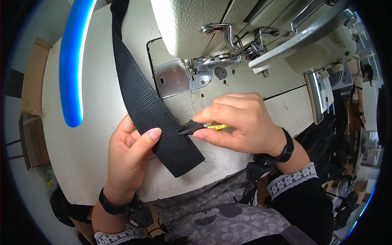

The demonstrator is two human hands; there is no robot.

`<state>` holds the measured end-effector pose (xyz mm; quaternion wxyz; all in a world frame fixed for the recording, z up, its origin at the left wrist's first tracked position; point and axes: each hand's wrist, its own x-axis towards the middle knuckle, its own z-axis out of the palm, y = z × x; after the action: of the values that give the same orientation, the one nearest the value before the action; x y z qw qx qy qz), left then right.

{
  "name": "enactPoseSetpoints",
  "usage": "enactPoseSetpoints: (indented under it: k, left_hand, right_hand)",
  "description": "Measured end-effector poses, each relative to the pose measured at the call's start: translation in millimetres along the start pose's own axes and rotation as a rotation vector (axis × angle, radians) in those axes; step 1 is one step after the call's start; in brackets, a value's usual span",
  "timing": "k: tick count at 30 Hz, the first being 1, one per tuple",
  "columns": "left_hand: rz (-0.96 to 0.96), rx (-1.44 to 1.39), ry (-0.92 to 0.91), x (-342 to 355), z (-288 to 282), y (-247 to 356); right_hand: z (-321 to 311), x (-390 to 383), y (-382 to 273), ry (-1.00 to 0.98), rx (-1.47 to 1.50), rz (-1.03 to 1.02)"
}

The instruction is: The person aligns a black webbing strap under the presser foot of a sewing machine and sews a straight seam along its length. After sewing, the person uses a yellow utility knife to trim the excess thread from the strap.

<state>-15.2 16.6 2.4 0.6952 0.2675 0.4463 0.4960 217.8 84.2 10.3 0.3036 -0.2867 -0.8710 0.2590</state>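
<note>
A wide black webbing strap [143,98] runs from the top left down across the white sewing table [94,134] to a cut end near the front edge. My left hand [128,157] pinches the strap near that end, thumb on top. My right hand [241,122] grips small thread snips [196,127] with a yellow handle. Their dark blades point left and touch the strap's right edge. A thin thread leads from the snips up toward the needle area [192,75] of the cream sewing machine [228,28].
A blue-lit curved lamp bar [71,61] lies over the table's left part. A metal needle plate [169,79] sits under the machine head. Cardboard boxes [32,85] stand at the far left. Another person [363,85] is at the far right. A printed ruler [204,175] runs along the table's front edge.
</note>
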Motion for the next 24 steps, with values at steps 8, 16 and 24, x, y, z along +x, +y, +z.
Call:
enactPoseSetpoints:
  k: [8, 16, 24]
  left_hand:
    - [0.001, -0.025, 0.008, 1, 3, 1]
    - [-0.010, -0.022, -0.005, 2, 2, 1]
    - [0.000, 0.001, -0.019, 1, 3, -1]
  right_hand:
    - [5, -1, 1, 0.136, 0.004, -0.017]
    - [-4, -2, 0, 0.013, -0.045, -0.023]
    - [5, -1, 0, 0.004, -0.078, -0.013]
